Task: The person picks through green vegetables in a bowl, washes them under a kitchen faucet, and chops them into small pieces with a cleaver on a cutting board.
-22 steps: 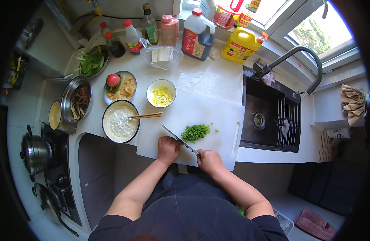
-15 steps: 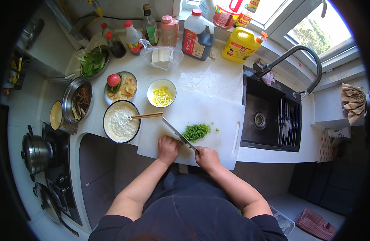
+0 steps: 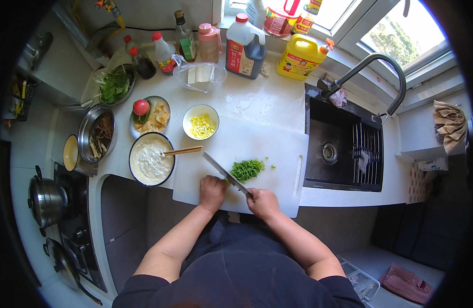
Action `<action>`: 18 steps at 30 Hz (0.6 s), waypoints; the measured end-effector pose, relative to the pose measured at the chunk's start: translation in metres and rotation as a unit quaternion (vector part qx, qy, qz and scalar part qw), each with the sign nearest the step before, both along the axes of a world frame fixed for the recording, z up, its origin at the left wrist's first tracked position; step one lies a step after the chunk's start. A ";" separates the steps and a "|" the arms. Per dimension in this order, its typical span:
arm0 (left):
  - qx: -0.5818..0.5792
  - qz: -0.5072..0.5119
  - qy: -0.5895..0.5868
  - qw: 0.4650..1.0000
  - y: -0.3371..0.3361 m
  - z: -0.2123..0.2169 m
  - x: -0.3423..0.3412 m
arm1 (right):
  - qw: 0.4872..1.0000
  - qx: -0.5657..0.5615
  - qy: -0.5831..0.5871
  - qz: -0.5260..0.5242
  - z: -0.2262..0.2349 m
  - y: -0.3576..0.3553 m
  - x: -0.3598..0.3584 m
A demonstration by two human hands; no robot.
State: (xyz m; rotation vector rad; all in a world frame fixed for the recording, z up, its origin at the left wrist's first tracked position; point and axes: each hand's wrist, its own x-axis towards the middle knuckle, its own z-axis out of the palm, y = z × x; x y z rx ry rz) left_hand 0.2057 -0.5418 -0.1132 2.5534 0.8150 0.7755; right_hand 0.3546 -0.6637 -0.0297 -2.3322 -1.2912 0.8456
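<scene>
My right hand grips the handle of a kitchen knife, whose blade slants away to the far left over the white cutting board. My left hand is curled on the board just left of the blade. A bit of green shows at its fingertips; the rest of what it holds is hidden under the fingers. Against the blade's right side lies a heap of finely chopped greens, with a few loose bits beside it.
Left of the board stands an enamel bowl of flour mixture with chopsticks across its rim. Behind are a bowl of chopped yellow food and a plate with a tomato. A black sink lies right, bottles behind.
The knife blade has turned slightly, showing more of its flat side. Both hands stay nearly in place, and the whole view has shifted a little.
</scene>
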 end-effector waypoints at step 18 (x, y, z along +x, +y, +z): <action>-0.124 0.072 -0.049 0.988 -0.020 0.012 0.051 | 0.970 -0.002 -0.135 0.201 0.024 0.006 0.103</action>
